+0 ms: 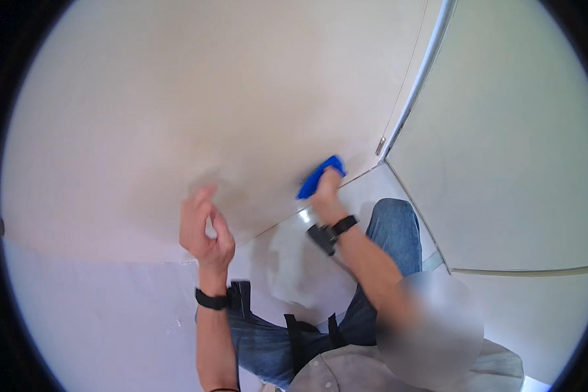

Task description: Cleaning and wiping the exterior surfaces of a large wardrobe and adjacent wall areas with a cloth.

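A large cream panel point(242, 78) rises above a glossy pale floor point(281, 255); before the panel, the left hand point(195, 230) hangs half-curled and empty, while near its lower edge the right hand point(328, 187) grips a blue cloth point(309, 187), fingers partly hidden. Flat, even pressure should keep the cloth fully against the panel.

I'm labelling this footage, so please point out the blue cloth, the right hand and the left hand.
Blue cloth point(313, 182): head view, on its uncovered middle.
Right hand point(327, 187): head view, on the back of the hand.
Left hand point(195, 228): head view, mid-hand.
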{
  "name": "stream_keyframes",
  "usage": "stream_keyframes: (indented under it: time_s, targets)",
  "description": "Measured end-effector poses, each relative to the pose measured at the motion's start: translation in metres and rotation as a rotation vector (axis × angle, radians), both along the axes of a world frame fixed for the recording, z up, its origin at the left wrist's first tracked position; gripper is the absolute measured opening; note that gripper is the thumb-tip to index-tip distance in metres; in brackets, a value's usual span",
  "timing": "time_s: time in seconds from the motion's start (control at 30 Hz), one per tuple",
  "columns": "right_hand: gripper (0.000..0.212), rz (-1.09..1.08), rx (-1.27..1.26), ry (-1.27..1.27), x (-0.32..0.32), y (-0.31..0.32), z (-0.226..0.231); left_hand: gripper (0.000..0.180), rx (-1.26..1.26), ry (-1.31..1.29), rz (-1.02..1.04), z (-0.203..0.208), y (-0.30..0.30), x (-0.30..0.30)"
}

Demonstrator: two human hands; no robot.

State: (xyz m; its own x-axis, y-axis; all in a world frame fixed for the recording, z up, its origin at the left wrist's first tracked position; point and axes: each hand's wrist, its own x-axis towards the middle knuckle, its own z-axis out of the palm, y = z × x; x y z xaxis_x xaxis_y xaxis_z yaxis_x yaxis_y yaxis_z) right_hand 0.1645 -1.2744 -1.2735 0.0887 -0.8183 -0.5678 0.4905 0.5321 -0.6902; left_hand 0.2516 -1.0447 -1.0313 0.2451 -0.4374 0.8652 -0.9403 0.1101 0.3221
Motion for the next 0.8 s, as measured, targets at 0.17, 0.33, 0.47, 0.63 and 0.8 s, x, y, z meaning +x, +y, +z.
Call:
stream_keyframes:
  time_s: [0.17,0.33,0.47,0.63,0.8]
  targets:
    - [0.035,-0.098,-0.321,0.442,-0.068,-0.052,0.012,0.015,0.661,0.614,0.343,-0.123,0.077,-0.013]
    - [0.05,0.001,-0.349,0.574,-0.079,-0.044,-0.023,0.022,0.787,0.667,0.149,-0.157,0.05,-0.045]
    - [0.047,0.115,-0.438,0.593,-0.068,-0.04,-0.031,0.024,0.92,0.542,0.081,-0.156,0.024,-0.049]
    - [0.054,0.221,-0.215,0.152,-0.056,-0.004,0.006,0.022,0.977,0.468,0.046,-0.129,0.024,-0.036]
    - [0.035,0.324,-0.125,-0.057,-0.059,-0.004,0.022,0.026,1.031,0.436,0.066,-0.123,-0.004,-0.028]
